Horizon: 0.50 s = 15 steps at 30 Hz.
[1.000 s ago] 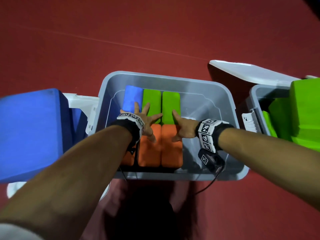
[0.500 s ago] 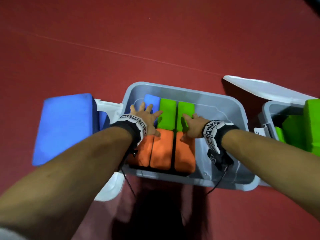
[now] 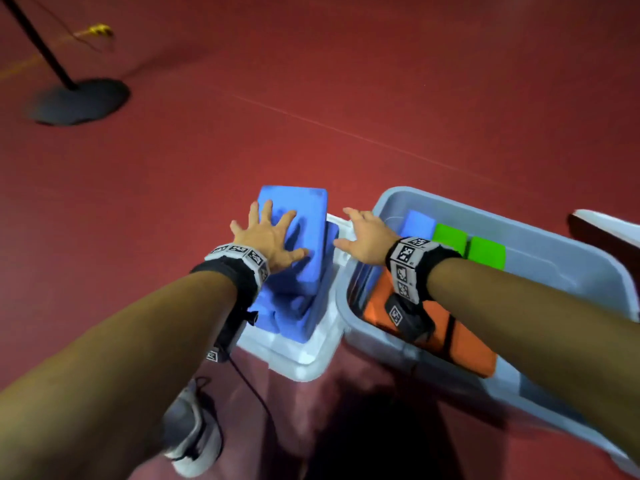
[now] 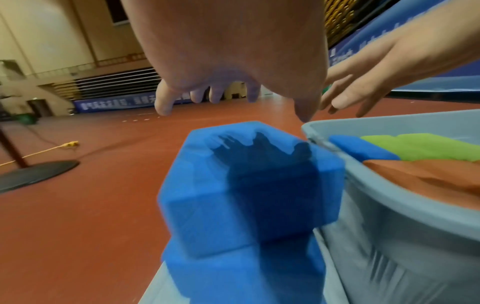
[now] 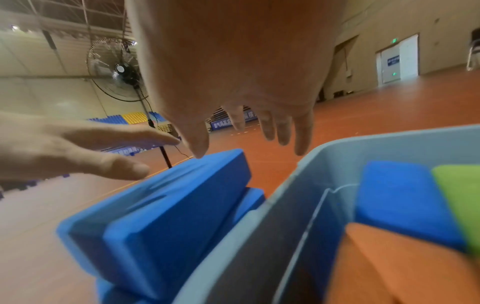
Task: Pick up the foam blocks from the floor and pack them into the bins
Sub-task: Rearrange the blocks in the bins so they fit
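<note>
A fan stand (image 3: 74, 98) sits at ten o'clock on the red floor. At centre, the left hand (image 3: 268, 237), fingers spread, hovers over stacked blue foam blocks (image 3: 301, 244). The right hand (image 3: 367, 235), fingers straight, reaches above the grey bin (image 3: 554, 244) at three o'clock, packed with blue, green and orange blocks (image 3: 460, 344).

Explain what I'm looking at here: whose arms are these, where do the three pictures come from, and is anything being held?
No machine: a person packs foam blocks into bins. The big picture comes from a head camera looking down; the other two come from cameras strapped at each wrist, looking along the fingers. The left hand is spread flat above the blue blocks, which are piled on a white lid; the wrist view shows a gap, so it touches nothing yet. The right hand reaches over with straight fingers, near the rim of the grey bin. That bin holds orange blocks, green blocks and one blue block. Neither hand has a grip on anything.
</note>
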Available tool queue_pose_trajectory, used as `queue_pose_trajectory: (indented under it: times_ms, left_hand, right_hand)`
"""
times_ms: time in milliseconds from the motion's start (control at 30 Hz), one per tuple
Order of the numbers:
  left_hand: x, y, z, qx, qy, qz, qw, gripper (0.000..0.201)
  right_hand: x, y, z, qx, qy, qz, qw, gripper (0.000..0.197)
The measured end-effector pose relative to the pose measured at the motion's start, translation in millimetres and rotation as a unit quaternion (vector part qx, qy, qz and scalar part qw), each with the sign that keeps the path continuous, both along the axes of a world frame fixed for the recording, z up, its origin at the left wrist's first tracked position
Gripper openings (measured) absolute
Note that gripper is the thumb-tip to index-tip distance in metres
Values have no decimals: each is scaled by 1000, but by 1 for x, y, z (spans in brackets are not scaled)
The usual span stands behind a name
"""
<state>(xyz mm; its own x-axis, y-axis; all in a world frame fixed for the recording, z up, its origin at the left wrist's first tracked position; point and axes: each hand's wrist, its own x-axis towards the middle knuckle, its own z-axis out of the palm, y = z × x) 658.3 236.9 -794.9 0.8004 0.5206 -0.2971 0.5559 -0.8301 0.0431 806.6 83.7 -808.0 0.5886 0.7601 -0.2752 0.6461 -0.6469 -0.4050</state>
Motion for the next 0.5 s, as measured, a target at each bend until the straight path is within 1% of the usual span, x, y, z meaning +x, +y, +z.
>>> queue_pose_trajectory:
  times_ms: [67, 167, 233, 300, 333, 400, 500]
  left_hand:
    - [-17, 10, -7, -39, 2, 38, 999, 99]
    - [-31, 20, -18, -112, 14, 61, 992, 116]
    - [-35, 21, -27, -147, 31, 51, 987, 126]
    - [-38, 20, -35, -135, 44, 24, 990, 129]
    - [-39, 19, -37, -125, 41, 16, 991, 127]
    - [-38, 19, -36, -116, 20, 13, 993, 114]
    - [-31, 18, -24, -96, 2, 0, 995, 93]
  right_hand:
    - [-16, 18, -7, 8, 38, 17, 999, 73]
    - [-31, 30, -20, 6, 107, -7, 994, 62]
    - [-37, 32, -27, 16, 151, -34, 988, 68]
    - [-39, 33, -32, 39, 194, -60, 978, 75]
    - [-41, 34, -31, 54, 221, -71, 971, 76]
    - [-41, 35, -33, 80, 258, -87, 959, 73]
    - [-40, 32, -22, 125, 281, -117, 944, 63]
